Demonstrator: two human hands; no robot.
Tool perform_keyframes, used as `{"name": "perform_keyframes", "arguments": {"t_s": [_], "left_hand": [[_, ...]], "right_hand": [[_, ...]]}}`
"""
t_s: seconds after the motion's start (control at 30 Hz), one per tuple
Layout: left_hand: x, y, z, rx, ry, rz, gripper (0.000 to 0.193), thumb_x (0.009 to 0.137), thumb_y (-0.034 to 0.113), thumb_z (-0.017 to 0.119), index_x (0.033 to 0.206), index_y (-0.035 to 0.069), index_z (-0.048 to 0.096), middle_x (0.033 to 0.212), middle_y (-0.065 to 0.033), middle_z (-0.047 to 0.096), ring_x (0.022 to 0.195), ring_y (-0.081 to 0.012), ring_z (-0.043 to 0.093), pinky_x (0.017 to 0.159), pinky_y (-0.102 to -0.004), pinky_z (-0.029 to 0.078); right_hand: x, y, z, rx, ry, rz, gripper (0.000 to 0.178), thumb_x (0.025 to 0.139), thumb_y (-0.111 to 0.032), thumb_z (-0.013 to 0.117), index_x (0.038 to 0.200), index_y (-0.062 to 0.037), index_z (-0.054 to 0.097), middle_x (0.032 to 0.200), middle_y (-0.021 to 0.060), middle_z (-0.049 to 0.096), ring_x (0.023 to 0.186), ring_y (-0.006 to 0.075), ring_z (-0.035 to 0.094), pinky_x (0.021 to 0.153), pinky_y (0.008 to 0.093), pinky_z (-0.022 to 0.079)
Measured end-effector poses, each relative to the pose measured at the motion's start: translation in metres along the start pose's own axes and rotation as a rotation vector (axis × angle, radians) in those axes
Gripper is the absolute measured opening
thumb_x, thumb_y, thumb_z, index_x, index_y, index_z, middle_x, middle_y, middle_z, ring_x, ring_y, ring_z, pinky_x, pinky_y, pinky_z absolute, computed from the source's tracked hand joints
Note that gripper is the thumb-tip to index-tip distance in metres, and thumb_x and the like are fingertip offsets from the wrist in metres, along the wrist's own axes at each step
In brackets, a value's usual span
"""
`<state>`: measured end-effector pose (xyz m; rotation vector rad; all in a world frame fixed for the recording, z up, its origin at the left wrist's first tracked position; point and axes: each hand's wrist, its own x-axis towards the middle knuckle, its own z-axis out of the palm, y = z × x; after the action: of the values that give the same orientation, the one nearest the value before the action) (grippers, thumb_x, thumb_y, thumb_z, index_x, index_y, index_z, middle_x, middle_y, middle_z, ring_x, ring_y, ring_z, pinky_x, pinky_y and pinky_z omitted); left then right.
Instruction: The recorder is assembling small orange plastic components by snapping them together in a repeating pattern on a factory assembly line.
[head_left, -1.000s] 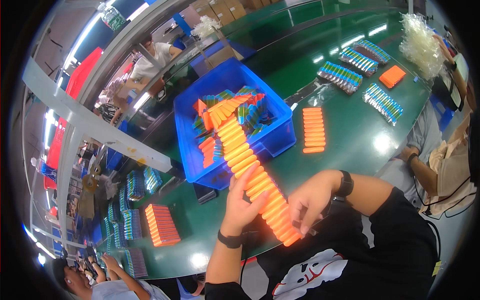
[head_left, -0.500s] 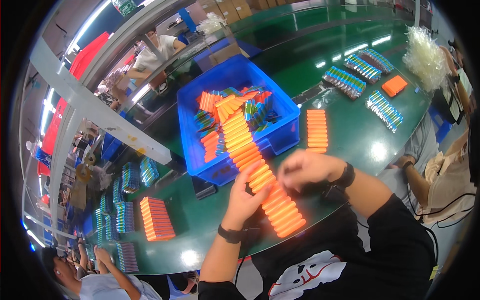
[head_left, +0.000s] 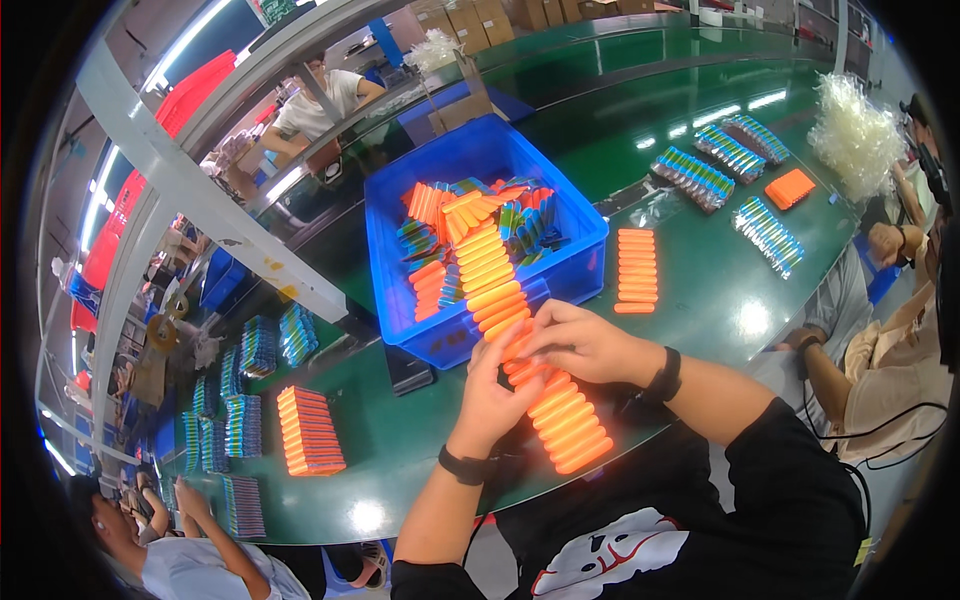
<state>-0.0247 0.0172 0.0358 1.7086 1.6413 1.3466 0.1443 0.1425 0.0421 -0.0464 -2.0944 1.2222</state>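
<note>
A long strip of orange rod-shaped pieces (head_left: 567,420), lying side by side, runs from the blue bin (head_left: 583,262) over its near wall toward me. My left hand (head_left: 490,398) grips the strip from the left, its thumb across the top. On the strip's other edge, just above that thumb, my right hand (head_left: 585,345) has its fingertips pinched together. Its fingers hide part of the strip. Inside the bin are more orange pieces (head_left: 428,203) and blue-green packs (head_left: 522,225), heaped loosely.
Right of the bin lies a short row of orange rods (head_left: 636,272). Beyond it are several blue-green bundles (head_left: 692,180) and a pile of clear plastic (head_left: 858,135). On the left stand an orange block (head_left: 310,432) and stacked packs (head_left: 243,425). A metal post (head_left: 215,185) slants near the bin.
My right hand has moved left, from beside the strip onto it, and its fingers have closed there. My left hand keeps its hold. The view has shifted slightly.
</note>
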Motion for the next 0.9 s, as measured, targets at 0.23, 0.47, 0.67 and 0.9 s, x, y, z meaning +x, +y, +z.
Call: {"name": "perform_keyframes", "arguments": {"t_s": [0.23,0.47,0.67,0.9], "left_hand": [[0.0,0.001,-0.002,0.069,-0.009,0.056,0.072,0.079,0.009,0.081,0.144,0.005,0.052,0.136,-0.0159,0.059,0.126,-0.0245,0.056,0.11,-0.0363,0.042],[-0.008,0.011,-0.008,-0.013,0.047,0.132,0.058,0.082,0.008,0.075,0.137,0.002,0.06,0.131,-0.0158,0.064,0.125,-0.029,0.058,0.108,-0.0383,0.041],[-0.026,0.037,-0.012,0.192,-0.159,0.421,0.063,0.087,0.047,0.066,0.135,0.006,0.064,0.14,-0.0155,0.061,0.135,-0.0357,0.049,0.116,-0.0473,0.022],[-0.023,0.034,-0.008,0.166,-0.236,0.372,0.084,0.089,0.068,0.055,0.145,0.005,0.054,0.146,-0.0175,0.054,0.141,-0.0384,0.036,0.115,-0.0499,0.017]], "right_hand": [[0.001,-0.003,-0.009,-0.138,0.018,0.003,0.016,0.092,-0.003,0.067,0.107,-0.0061,0.071,0.102,0.0079,0.058,0.096,0.0238,0.061,0.083,0.0334,0.051],[-0.003,-0.008,-0.028,0.288,0.105,0.087,0.01,0.1,-0.008,0.06,0.1,-0.0016,0.067,0.107,0.0072,0.056,0.098,0.0186,0.06,0.086,0.0321,0.05],[-0.014,-0.032,-0.027,0.526,-0.135,0.109,0.013,0.101,-0.014,0.062,0.097,-0.0017,0.067,0.096,0.0061,0.061,0.086,0.0157,0.064,0.08,0.0314,0.051],[-0.013,-0.049,-0.036,0.332,-0.327,0.103,0.016,0.097,-0.015,0.066,0.095,-0.0002,0.07,0.085,0.0088,0.07,0.076,0.019,0.066,0.072,0.031,0.05]]}}
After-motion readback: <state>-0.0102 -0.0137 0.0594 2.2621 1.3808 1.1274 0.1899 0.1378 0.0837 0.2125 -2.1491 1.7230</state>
